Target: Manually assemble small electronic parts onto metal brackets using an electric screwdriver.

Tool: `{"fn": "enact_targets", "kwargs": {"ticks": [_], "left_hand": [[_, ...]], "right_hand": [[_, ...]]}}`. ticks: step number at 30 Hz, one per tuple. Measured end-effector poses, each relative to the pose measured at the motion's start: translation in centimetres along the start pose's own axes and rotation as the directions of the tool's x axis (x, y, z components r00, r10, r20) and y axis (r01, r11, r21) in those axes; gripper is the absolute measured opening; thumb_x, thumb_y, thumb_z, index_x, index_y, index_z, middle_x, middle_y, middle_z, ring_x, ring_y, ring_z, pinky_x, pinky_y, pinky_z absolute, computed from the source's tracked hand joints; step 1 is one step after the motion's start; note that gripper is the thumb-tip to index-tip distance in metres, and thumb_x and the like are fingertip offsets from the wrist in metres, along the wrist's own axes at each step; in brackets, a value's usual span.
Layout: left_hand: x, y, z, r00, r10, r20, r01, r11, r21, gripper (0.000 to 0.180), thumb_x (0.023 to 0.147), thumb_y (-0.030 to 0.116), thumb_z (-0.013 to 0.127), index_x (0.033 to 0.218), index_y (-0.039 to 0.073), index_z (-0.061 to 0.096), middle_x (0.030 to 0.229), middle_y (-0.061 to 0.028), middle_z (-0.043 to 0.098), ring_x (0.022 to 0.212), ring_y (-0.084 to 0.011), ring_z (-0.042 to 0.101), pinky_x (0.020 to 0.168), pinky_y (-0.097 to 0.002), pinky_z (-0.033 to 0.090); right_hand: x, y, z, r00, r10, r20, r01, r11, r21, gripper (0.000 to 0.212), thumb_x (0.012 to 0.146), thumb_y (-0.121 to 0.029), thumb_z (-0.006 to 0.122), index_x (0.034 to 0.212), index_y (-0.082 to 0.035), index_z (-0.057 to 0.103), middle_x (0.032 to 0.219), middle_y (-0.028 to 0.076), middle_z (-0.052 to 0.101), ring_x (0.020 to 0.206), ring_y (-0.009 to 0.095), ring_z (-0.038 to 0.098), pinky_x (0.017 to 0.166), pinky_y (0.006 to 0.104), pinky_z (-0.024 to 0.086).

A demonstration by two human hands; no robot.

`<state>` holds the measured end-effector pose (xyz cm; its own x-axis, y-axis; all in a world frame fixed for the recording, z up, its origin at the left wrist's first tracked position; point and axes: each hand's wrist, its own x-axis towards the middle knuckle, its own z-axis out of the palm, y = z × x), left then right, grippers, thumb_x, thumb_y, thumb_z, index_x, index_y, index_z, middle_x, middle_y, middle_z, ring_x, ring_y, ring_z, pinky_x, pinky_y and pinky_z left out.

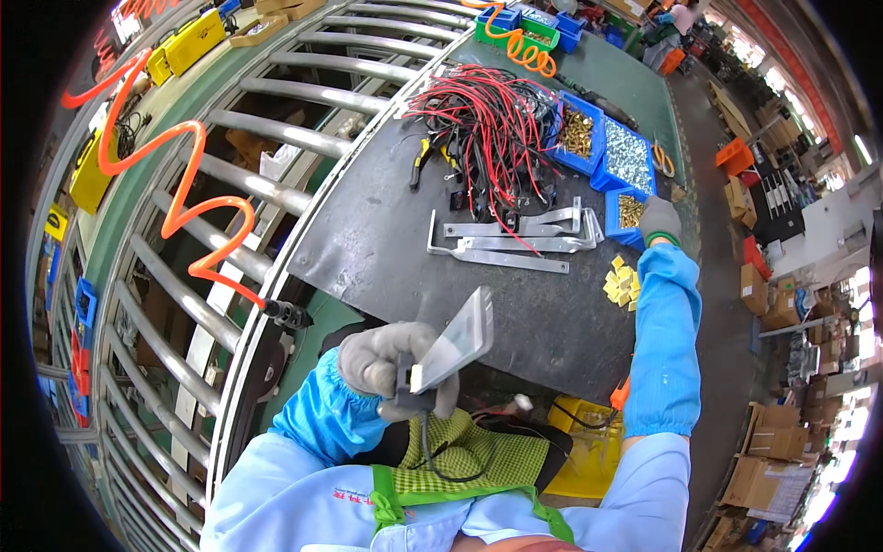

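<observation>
My left hand (pixel 391 363), in a grey glove, is closed round a black block (pixel 414 385) and the end of a flat silvery metal plate (pixel 460 339). A dark cable (pixel 426 446) hangs from the block over my lap. My right hand (pixel 659 221), also gloved, reaches to the right edge of a small blue bin of brass-coloured screws (pixel 631 211); its fingertips are hidden. Left of that bin, several bent metal brackets (pixel 515 241) lie on the dark tabletop. Below the bin sits a small pile of yellow pieces (pixel 623 283).
Red and black wires (pixel 501 129) lie heaped at the back, beside yellow-handled pliers (pixel 420 164). Further blue bins hold brass parts (pixel 577 133) and silvery parts (pixel 626 155). A roller conveyor (pixel 267 189) runs along the left, with an orange coiled hose (pixel 189 207) above it.
</observation>
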<state>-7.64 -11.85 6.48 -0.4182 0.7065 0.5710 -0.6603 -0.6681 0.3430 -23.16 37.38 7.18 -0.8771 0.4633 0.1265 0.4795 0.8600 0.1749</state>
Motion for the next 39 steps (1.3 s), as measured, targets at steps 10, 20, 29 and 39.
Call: {"fn": "enact_targets", "kwargs": {"ticks": [10, 20, 29, 39], "left_hand": [[0.3, 2.0, 0.5, 0.990, -0.128, -0.054, 0.134, 0.983, 0.128, 0.038, 0.092, 0.028, 0.065, 0.107, -0.007, 0.059, 0.088, -0.0252, 0.065, 0.058, -0.0198, 0.060, 0.046, -0.0248, 0.047], [3.0, -0.3, 1.2, 0.755, -0.390, -0.527, 0.604, 0.726, 0.329, 0.037, 0.099, 0.026, 0.058, 0.127, 0.004, 0.050, 0.089, -0.0010, 0.055, 0.071, -0.0072, 0.057, 0.062, -0.0222, 0.049], [3.1, -1.9, 1.0, 0.737, -0.340, -0.584, 0.641, 0.626, 0.444, 0.039, 0.098, 0.026, 0.059, 0.128, 0.003, 0.049, 0.089, -0.0015, 0.055, 0.074, -0.0080, 0.058, 0.063, -0.0235, 0.051], [3.4, -2.4, 1.1, 0.718, -0.329, -0.614, 0.665, 0.585, 0.464, 0.035, 0.099, 0.023, 0.057, 0.127, 0.003, 0.050, 0.087, -0.0020, 0.056, 0.070, -0.0081, 0.058, 0.060, -0.0235, 0.051]], "right_hand": [[-0.2, -0.2, -0.2, 0.996, 0.076, 0.038, -0.074, 0.995, -0.060, 0.029, 0.091, -0.014, 0.050, 0.115, -0.009, 0.066, 0.120, 0.023, 0.063, 0.113, 0.038, 0.061, 0.093, 0.0466, 0.051], [-1.6, -0.7, -2.2, 0.993, 0.066, 0.093, -0.065, 0.998, -0.020, 0.031, 0.092, -0.014, 0.047, 0.116, -0.011, 0.066, 0.118, 0.018, 0.065, 0.111, 0.035, 0.062, 0.091, 0.0473, 0.051], [-1.3, -0.7, -3.0, 0.983, 0.090, 0.159, -0.085, 0.996, -0.035, 0.031, 0.088, -0.014, 0.053, 0.117, -0.011, 0.064, 0.121, 0.020, 0.063, 0.115, 0.035, 0.060, 0.094, 0.0461, 0.050], [-1.5, -0.7, -2.7, 0.989, 0.034, 0.145, -0.035, 0.999, 0.006, 0.031, 0.088, -0.013, 0.054, 0.116, -0.013, 0.066, 0.120, 0.019, 0.064, 0.111, 0.036, 0.062, 0.091, 0.0465, 0.051]]}}
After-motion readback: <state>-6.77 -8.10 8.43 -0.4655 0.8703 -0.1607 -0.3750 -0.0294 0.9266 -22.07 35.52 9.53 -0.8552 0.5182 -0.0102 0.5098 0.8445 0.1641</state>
